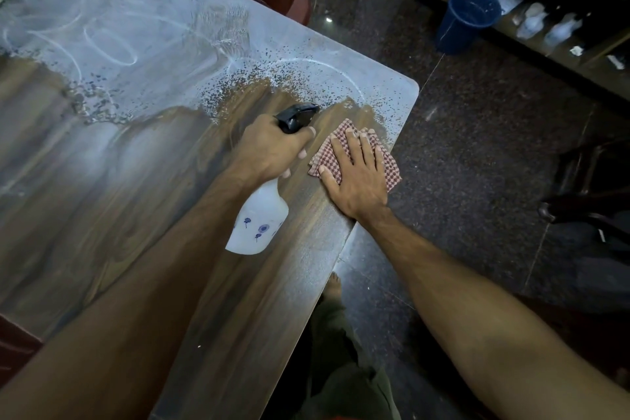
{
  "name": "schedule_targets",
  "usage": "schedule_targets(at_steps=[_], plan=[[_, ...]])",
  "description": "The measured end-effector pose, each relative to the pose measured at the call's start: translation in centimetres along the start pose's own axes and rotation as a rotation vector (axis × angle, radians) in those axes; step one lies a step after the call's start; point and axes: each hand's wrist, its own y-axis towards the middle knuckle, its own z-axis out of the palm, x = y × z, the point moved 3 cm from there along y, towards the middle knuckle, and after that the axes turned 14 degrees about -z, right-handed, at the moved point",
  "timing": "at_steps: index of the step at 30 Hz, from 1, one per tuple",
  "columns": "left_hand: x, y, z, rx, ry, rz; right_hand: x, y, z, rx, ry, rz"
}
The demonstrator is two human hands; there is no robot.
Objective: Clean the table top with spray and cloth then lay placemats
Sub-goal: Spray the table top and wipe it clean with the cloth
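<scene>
I see the wood-grain table (112, 215), smooth and glossy, with speckled spray droplets (238, 78) lying just ahead of both hands, toward the rounded far corner. My right hand (354, 174) lies flat, fingers spread, on the folded checked cloth (392, 167) at the table's edge, nearest the droplets. My left hand (269, 147) grips the pale plastic spray bottle (259, 222), nozzle pointing forward.

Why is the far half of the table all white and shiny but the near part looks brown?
Head view: pale glare reflects off the table far half; near the cloth and spray bottle the brown wood grain shows; the room beyond is dim, and the wide lens bends the table edges.
</scene>
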Motion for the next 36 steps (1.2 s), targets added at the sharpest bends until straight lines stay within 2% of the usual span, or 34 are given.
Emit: schedule_targets(at_steps=[6, 14, 20, 27, 36], plan=[[-1.9, 2.3, 0.5, 0.001, 0.056, -0.046, -0.2, 0.1, 0.1, -0.014, 0.015, -0.01], [-3.0, 5.5, 1.0, -0.098, -0.073, -0.052, -0.3, 0.0, 0.2, -0.039, 0.017, -0.029], [-4.0, 6.9, 0.7, -0.12, -0.081, -0.093, -0.4, 0.1, 0.3, -0.02, 0.025, -0.025], [-3.0, 7.6, -1.2, -0.235, -0.181, -0.135, -0.4, 0.2, 0.3, -0.032, -0.009, -0.023], [-2.3, 6.9, -0.9, -0.225, -0.149, -0.105, -0.3, 0.3, 0.4, -0.055, -0.016, -0.019]])
